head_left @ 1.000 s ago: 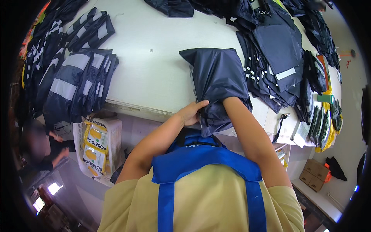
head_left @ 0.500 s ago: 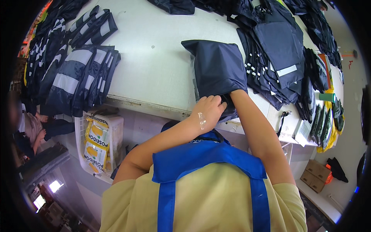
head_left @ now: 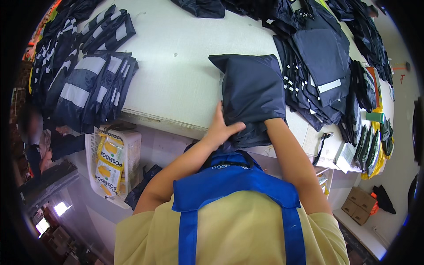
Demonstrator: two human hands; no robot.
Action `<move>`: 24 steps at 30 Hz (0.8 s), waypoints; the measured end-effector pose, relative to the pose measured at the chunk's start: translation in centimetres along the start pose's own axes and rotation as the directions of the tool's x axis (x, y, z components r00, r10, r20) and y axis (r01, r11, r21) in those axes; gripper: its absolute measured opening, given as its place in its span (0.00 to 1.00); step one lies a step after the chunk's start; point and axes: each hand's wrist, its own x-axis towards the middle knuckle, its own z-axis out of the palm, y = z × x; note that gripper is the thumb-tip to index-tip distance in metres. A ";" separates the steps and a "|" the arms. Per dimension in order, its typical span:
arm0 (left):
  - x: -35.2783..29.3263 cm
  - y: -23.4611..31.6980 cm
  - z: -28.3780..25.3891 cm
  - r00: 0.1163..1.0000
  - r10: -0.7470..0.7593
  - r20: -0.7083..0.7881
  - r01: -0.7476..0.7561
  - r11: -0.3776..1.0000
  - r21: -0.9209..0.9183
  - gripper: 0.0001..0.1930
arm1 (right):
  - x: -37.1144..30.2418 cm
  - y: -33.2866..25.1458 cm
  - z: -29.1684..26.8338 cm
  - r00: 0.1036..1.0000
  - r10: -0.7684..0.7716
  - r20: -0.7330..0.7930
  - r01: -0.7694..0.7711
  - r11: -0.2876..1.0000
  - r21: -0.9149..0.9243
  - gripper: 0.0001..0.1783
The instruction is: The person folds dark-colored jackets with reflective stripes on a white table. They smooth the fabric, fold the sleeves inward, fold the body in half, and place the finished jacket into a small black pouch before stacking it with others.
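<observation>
A dark navy fabric pouch lies on the white table in front of me, its mouth toward my body. My right hand reaches into that mouth up to the wrist, so its fingers are hidden under the cloth. Along the pouch's lower left edge rests my left hand, open, thumb spread across the front and fingers pointing away from me. Loose dark cloth hangs beneath the mouth, over the table's front edge.
Right of the pouch lies a stack of dark fabric pieces with white labels. Folded dark pieces with grey bands stand at the left. Below hangs a white basket holding yellow packets. Another person sits at far left.
My left hand has left the pouch's mouth and moved left and down, its fingers opening out. The pouch and my right arm sit slightly lower, the right hand still inside.
</observation>
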 end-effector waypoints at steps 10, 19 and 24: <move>0.4 2.1 -0.4 0.959 -0.109 0.262 0.180 0.948 -0.264 0.53 | -0.5 -0.2 4.8 0.994 -0.074 -0.083 0.076 0.997 0.021 0.27; -0.4 1.5 0.9 0.981 -0.147 0.125 0.185 0.903 -0.387 0.54 | 0.5 4.5 4.1 0.998 -0.005 -0.058 0.008 0.999 0.049 0.25; 1.9 1.8 -0.1 0.974 -0.128 0.188 0.178 0.945 -0.276 0.56 | 0.4 6.8 6.1 0.992 0.085 -0.096 -0.067 0.982 0.176 0.23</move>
